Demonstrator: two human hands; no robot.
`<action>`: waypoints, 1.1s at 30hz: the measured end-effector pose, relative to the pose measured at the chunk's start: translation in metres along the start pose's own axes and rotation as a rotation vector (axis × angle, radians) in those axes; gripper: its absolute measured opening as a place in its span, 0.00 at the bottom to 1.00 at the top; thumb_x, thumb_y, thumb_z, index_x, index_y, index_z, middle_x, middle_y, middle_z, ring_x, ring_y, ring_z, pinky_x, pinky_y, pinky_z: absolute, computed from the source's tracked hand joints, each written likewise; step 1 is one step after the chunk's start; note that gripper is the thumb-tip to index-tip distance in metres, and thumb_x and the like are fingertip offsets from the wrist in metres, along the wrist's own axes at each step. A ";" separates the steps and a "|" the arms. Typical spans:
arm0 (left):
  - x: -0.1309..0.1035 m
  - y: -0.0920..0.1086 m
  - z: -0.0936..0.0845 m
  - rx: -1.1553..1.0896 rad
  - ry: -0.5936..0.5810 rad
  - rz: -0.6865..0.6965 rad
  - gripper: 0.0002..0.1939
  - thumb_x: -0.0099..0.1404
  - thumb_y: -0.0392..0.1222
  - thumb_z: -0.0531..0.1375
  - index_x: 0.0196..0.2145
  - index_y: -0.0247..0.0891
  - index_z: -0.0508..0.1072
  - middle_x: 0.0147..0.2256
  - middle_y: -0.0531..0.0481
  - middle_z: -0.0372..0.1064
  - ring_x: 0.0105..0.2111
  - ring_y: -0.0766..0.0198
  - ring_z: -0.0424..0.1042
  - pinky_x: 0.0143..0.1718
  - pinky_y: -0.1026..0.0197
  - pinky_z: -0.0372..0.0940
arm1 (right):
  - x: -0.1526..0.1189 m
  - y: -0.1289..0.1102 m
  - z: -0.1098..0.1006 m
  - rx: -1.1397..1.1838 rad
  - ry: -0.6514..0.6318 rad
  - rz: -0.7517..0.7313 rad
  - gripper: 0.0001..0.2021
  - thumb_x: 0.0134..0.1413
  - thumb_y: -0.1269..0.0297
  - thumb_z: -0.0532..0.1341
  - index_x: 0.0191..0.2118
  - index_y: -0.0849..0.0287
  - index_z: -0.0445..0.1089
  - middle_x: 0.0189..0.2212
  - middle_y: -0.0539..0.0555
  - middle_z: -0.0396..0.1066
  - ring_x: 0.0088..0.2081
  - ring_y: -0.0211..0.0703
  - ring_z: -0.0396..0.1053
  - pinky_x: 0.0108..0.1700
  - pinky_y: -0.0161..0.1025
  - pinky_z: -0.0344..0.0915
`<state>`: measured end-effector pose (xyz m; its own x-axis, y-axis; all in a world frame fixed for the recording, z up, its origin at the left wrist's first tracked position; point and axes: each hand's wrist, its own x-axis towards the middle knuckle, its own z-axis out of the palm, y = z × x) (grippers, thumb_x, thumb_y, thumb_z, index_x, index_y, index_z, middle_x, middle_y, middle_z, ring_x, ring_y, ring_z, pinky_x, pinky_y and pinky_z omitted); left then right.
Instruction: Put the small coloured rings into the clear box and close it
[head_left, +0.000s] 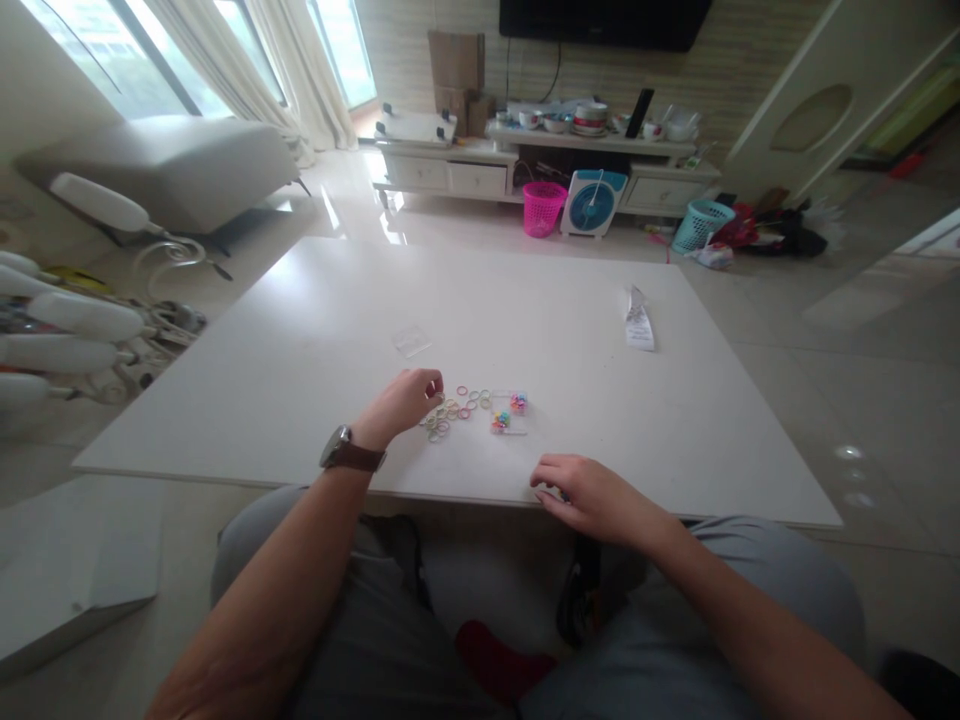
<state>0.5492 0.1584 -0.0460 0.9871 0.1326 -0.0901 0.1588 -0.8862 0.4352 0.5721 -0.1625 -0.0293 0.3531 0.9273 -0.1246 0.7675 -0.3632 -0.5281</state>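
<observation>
Curling half closed, the left hand (pixel 409 402) touches the small colored bands (pixel 452 411).

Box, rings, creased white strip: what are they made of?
Box: probably clear plastic, glossy; see-through with bright edges.
Rings: perhaps elastic or plastic; thin pastel loops, finish too small to tell.
Strip: likely matte paper; creased, faintly printed.

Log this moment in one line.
left hand: at small rings | right hand: at near edge of table | colorful clusters: right of rings
</observation>
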 end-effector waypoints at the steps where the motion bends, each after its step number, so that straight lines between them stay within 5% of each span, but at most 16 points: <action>1: 0.000 0.002 0.002 -0.026 0.007 0.018 0.08 0.60 0.39 0.57 0.33 0.37 0.76 0.30 0.48 0.75 0.28 0.65 0.70 0.31 0.64 0.61 | 0.000 0.000 0.000 0.001 -0.001 0.003 0.05 0.62 0.69 0.56 0.38 0.59 0.70 0.36 0.54 0.70 0.38 0.41 0.68 0.42 0.35 0.61; 9: 0.004 0.030 0.028 -0.210 0.052 0.115 0.10 0.64 0.42 0.56 0.35 0.38 0.77 0.31 0.49 0.76 0.31 0.64 0.72 0.33 0.63 0.63 | 0.001 -0.001 0.000 0.009 -0.011 0.008 0.05 0.61 0.70 0.57 0.38 0.59 0.70 0.37 0.54 0.70 0.38 0.40 0.68 0.42 0.35 0.61; 14: 0.002 0.044 0.048 -0.284 0.047 0.312 0.08 0.65 0.40 0.57 0.39 0.40 0.76 0.46 0.47 0.74 0.45 0.60 0.72 0.48 0.59 0.66 | 0.001 -0.002 0.000 0.000 -0.015 0.016 0.04 0.61 0.70 0.57 0.37 0.59 0.69 0.36 0.53 0.69 0.37 0.40 0.67 0.41 0.35 0.60; 18: 0.001 0.046 0.056 -0.199 0.011 0.354 0.08 0.66 0.41 0.57 0.39 0.41 0.75 0.44 0.47 0.75 0.46 0.57 0.71 0.55 0.54 0.62 | 0.001 -0.001 0.000 -0.015 -0.013 0.017 0.04 0.61 0.70 0.57 0.36 0.59 0.68 0.35 0.53 0.69 0.36 0.40 0.67 0.40 0.34 0.60; 27: -0.009 0.050 0.054 -0.122 -0.103 0.314 0.10 0.66 0.45 0.57 0.35 0.39 0.75 0.34 0.48 0.75 0.35 0.61 0.72 0.38 0.61 0.63 | 0.000 0.002 0.002 -0.010 0.020 0.013 0.04 0.60 0.70 0.57 0.38 0.59 0.69 0.36 0.53 0.69 0.37 0.40 0.67 0.41 0.35 0.61; 33: -0.020 0.060 0.048 -0.127 -0.199 0.368 0.08 0.65 0.42 0.56 0.33 0.39 0.74 0.32 0.50 0.75 0.33 0.63 0.71 0.36 0.63 0.61 | 0.003 0.001 0.003 -0.007 0.073 0.026 0.07 0.61 0.69 0.57 0.42 0.59 0.71 0.40 0.55 0.70 0.40 0.42 0.68 0.45 0.37 0.64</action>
<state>0.5383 0.0808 -0.0612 0.9570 -0.2806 -0.0739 -0.1886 -0.7953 0.5761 0.5724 -0.1600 -0.0325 0.4108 0.9085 -0.0767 0.7610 -0.3880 -0.5200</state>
